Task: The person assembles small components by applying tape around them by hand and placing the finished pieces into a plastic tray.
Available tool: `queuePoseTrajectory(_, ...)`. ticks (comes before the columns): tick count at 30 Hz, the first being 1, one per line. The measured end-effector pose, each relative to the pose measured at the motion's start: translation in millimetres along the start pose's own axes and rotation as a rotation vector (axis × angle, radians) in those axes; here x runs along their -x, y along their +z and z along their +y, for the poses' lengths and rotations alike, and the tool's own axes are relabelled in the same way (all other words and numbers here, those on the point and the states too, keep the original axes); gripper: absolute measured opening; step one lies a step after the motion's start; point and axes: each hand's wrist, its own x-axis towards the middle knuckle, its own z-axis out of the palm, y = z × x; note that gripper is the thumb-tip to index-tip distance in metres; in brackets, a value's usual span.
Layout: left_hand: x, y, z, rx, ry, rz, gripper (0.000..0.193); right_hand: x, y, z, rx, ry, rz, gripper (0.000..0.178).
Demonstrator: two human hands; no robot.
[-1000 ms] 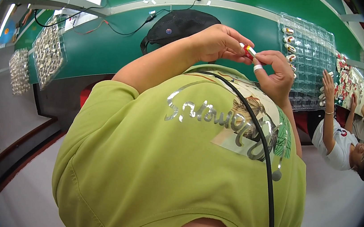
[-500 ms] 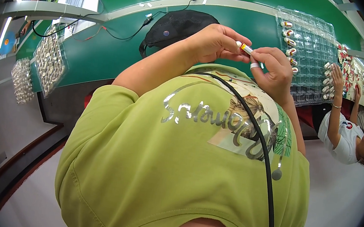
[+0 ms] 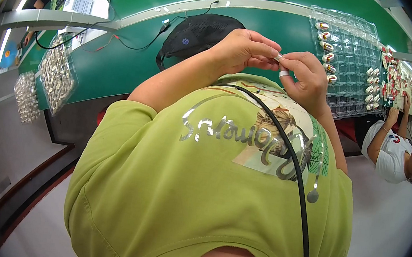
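My left hand (image 3: 253, 48) and my right hand (image 3: 304, 75) meet in front of my chest, above the near edge of the bench. Between their closed fingertips is a small white cylinder (image 3: 278, 57), pinched from both sides. Fingers hide most of it, its coloured band included. A white wrap circles one finger of my right hand. To the right lies a clear compartment tray (image 3: 348, 58). Small banded cylinders (image 3: 328, 57) fill part of its left column, and several plain white pieces (image 3: 371, 89) sit at its right side.
A black mesh bag (image 3: 201, 34) lies on the green bench (image 3: 116, 67), close behind my left forearm. Cables run past it. Trays of white pieces (image 3: 57, 76) stand at the left end. At right, a co-worker in a white shirt (image 3: 393, 157) sits by red and white parts.
My fingertips have drawn closer together and now cover the cylinder's red and yellow band, which showed before. The co-worker's raised hand has moved away from the tray's right side.
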Motion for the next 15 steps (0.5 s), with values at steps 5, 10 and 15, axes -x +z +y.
queuePoseTrajectory(5,0,-3,0,0.016,0.02,0.008,0.031,2,2,0,-0.145,0.153,0.026,0.018)
queuePoseTrajectory(10,-3,-2,6,0.022,0.074,-0.012,0.032,17,1,11,-0.658,0.634,0.172,0.023)
queuePoseTrajectory(15,-5,1,5,0.022,0.068,-0.029,0.032,15,1,6,-0.905,0.839,0.08,0.027)
